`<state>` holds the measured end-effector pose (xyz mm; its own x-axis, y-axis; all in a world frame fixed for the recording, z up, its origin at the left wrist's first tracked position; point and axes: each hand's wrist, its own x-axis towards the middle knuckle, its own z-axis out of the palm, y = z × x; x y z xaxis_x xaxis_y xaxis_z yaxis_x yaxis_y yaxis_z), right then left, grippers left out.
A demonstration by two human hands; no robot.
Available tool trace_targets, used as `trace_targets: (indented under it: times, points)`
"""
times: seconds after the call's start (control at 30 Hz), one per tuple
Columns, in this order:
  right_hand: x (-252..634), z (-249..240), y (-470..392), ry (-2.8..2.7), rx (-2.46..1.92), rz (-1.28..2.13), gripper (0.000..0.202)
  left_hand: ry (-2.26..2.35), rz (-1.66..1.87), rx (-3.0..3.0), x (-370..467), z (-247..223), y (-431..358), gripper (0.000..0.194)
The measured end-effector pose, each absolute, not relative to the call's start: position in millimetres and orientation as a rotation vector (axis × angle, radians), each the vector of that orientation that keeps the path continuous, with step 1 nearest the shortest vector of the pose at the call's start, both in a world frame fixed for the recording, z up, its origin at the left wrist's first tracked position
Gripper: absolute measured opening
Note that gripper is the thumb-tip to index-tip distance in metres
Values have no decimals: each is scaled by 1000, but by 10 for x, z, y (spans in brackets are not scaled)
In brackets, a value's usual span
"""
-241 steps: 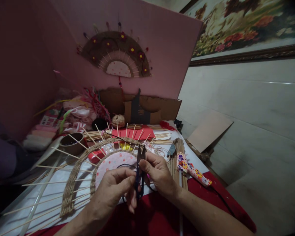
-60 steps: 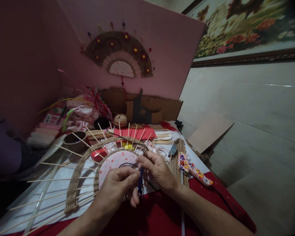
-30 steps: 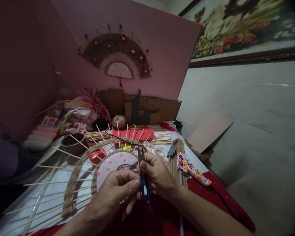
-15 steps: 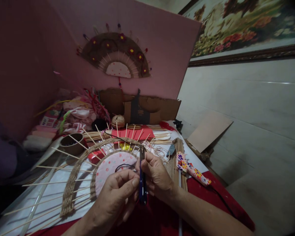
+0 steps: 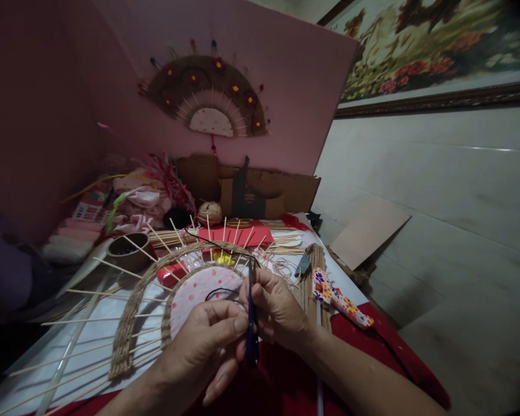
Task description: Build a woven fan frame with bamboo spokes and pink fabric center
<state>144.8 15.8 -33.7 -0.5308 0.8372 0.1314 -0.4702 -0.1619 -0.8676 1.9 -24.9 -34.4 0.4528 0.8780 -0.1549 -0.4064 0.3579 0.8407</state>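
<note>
Under dim light, a pink wall stands beside pale tiles bearing a framed painting.

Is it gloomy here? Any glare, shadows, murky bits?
Head view: yes, dim, especially along the left edge; head view: a thin bright streak on the wall; head view: sticks cast shadows on the sheet; head view: the scissors are too dark for fine detail.
</note>
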Motion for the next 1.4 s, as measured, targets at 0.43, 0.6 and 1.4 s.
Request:
trace_targets:
  times: [0.43,0.6,1.4]
  points:
    - [1451,-332,180,-1221,-460,1743,42,641,920,801,48,-337,-273,18]
    - [1466,-321,188,-1206,-476,1784,42,591,868,802,27,-328,-261,21]
    - [1450,-369,190,-1209,-430,1791,42,538,878,774,78,-358,-270,21]
